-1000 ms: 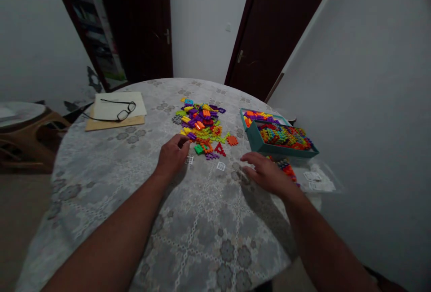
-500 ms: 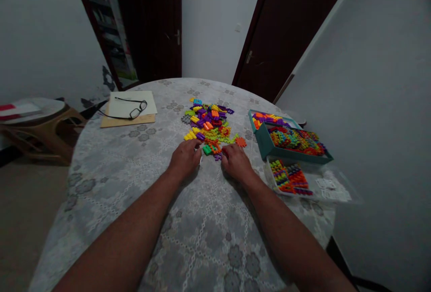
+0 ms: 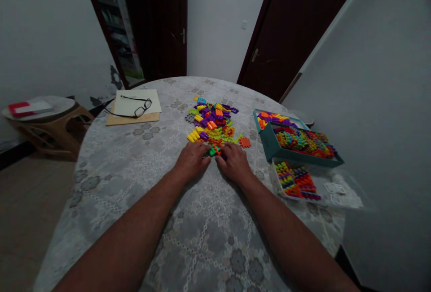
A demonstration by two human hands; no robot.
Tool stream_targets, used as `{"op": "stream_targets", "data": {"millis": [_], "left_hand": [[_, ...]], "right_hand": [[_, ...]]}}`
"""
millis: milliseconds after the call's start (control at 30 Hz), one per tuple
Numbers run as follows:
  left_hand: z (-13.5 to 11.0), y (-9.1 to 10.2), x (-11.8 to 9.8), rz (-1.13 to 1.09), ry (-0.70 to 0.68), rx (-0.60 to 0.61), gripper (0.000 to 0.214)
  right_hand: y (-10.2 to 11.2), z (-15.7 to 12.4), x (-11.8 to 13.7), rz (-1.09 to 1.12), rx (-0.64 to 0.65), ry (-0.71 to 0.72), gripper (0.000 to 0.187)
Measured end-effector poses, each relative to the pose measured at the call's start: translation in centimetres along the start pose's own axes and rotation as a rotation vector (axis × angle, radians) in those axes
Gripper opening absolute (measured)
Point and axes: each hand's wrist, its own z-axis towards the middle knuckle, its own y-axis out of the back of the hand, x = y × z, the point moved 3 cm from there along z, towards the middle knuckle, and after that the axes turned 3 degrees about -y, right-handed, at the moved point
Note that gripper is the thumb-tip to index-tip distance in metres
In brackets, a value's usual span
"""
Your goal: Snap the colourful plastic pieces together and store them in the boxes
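On the table, a loose pile of coloured plastic building blocks [image 3: 210, 119] lies just beyond my hands. My left hand [image 3: 193, 161] rests at its near edge, fingers curled against a green block [image 3: 212, 152]. My right hand [image 3: 234, 159] sits close on the other side, its thumb and fingers bent together. An orange toothed piece [image 3: 217, 148] shows in the narrow gap between the hands. Whatever my right fingertips grip is mostly covered by them. A flat orange piece [image 3: 245, 142] lies just past my right hand.
At the right stand a teal box [image 3: 269, 146] of interlocking pieces and a clear plastic container [image 3: 278, 179] with more pieces. Eyeglasses [image 3: 139, 111] lie on paper and a board [image 3: 133, 119] at the left. A stool [image 3: 57, 126] stands beyond the patterned tablecloth [image 3: 202, 238].
My hands have come closer together around the green block and the orange piece. The whole view has shifted slightly, so the scene sits a little further right.
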Motion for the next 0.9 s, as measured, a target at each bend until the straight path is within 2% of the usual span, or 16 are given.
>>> {"op": "stream_targets", "data": {"millis": [167,267,467,600,700,767,900], "left_hand": [[0.2,0.2,-0.5,0.025,0.025,0.034,0.023],[0.3,0.2,-0.7,0.027,0.053,0.049,0.015],[0.0,0.2,-0.9,0.047,0.064,0.007,0.019],[0.0,0.5,-0.4,0.001,0.102,-0.123,0.025],[0.2,1.1,0.1,-0.035,0.167,-0.203,0.023],[0.2,1.4,0.1,-0.008,0.198,-0.175,0.017],[0.0,1.3,0.1,0.117,0.240,-0.036,0.016]], "right_hand": [[0.3,0.1,0.5,0.104,0.035,0.181,0.009],[0.4,-0.1,1.0,0.211,0.049,0.279,0.006],[0.9,0.1,0.4,0.319,-0.054,0.226,0.005],[1.1,0.1,0.0,0.276,-0.037,0.233,0.014],[1.3,0.0,0.3,0.265,-0.049,0.245,0.011],[1.4,-0.1,0.6,0.236,-0.067,0.253,0.010],[1.2,-0.3,1.0,0.139,-0.092,0.252,0.020]]}}
